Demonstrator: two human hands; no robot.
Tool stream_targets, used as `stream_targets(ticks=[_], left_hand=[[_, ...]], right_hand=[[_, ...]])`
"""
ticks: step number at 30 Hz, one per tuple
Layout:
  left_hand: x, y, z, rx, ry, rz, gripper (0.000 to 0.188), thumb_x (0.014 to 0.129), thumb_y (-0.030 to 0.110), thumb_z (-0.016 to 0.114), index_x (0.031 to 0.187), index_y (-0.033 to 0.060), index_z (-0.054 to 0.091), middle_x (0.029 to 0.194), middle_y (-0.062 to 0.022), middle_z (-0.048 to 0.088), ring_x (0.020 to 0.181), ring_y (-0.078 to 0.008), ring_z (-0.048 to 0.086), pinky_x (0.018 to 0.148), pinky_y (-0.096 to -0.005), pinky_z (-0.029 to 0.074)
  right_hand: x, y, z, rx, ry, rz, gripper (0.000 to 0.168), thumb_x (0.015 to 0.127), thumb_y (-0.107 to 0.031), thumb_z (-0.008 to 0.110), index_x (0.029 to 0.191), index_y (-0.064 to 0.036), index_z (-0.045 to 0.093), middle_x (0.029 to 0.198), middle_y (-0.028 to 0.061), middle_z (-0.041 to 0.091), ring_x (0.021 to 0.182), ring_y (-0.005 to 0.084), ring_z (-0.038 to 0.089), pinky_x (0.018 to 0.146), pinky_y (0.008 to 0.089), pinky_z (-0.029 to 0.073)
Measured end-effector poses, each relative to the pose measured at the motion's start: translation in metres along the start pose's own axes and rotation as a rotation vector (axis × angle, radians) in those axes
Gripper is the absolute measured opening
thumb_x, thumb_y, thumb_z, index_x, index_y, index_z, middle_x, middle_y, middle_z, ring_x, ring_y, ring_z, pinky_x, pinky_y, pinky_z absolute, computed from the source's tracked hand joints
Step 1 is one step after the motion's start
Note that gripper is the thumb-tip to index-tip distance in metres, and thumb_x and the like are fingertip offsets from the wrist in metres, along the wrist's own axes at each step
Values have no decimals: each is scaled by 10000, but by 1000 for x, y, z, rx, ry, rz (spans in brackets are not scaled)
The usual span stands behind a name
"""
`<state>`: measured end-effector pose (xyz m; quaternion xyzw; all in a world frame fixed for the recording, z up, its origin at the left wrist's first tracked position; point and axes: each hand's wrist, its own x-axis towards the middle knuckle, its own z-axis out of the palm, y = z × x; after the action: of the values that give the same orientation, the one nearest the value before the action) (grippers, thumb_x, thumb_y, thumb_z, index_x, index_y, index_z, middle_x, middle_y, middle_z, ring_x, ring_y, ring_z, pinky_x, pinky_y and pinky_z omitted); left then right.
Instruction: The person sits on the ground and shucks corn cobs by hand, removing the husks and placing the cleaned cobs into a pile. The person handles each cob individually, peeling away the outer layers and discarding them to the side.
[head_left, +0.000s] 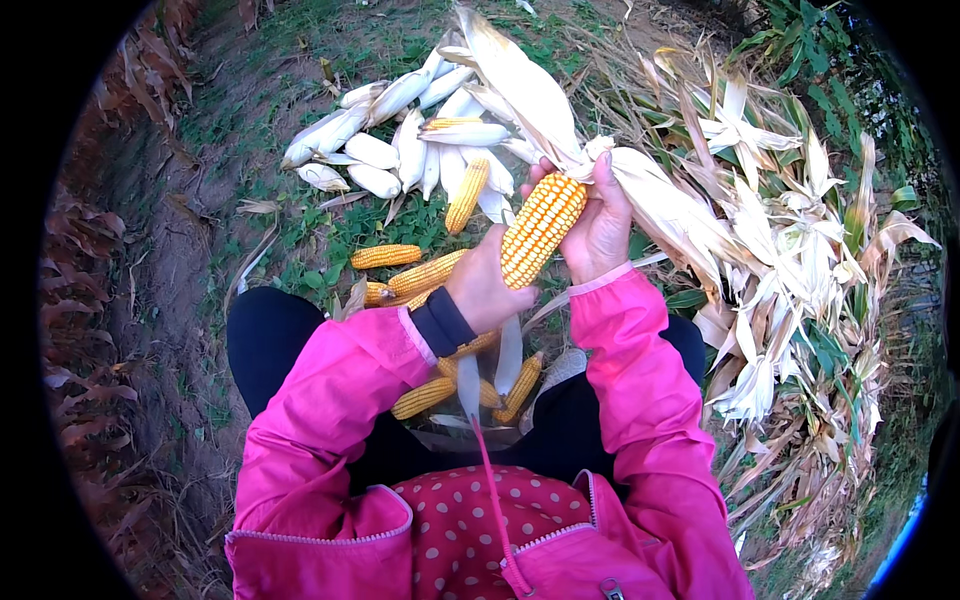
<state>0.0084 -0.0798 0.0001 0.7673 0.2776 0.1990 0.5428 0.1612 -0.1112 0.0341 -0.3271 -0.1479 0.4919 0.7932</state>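
Observation:
A bare yellow ear of corn (544, 229) is held between my two hands, its tip slanting down to the left. My left hand (486, 281) wraps the tip end. Around the base end, my right hand (602, 225) grips where the husk is peeled back. One pale husk leaf (525, 82) stands up and away from the ear, and another husk bunch (667, 202) spreads to the right. Below my left hand, several husked yellow ears (424, 397) lie on the ground between my legs, partly hidden by my forearm.
Beyond my hands lies a heap of ears in white husks (405, 142), with a bare ear (467, 195) at its near side. A large pile of stripped husks (772, 277) covers the ground at right. Dry brown corn plants (82, 285) line the left edge.

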Motion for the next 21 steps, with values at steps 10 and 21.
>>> stream_targets(ticks=[10,21], left_hand=[[-5,12,-11,-845,-340,-171,579,718,112,722,1198,5,416,962,-32,552,850,-114,569,754,-251,475],[-2,-11,-29,-2,65,-17,621,629,138,708,1131,-59,399,929,-170,586,839,-256,598,738,-339,481]], right_hand=[[10,6,-11,239,-119,155,762,872,-639,331,1201,35,464,1000,178,593,868,296,597,863,523,468],[-2,-11,0,-969,79,-425,414,853,-254,643,1121,37,521,986,126,608,846,133,591,735,255,488]])
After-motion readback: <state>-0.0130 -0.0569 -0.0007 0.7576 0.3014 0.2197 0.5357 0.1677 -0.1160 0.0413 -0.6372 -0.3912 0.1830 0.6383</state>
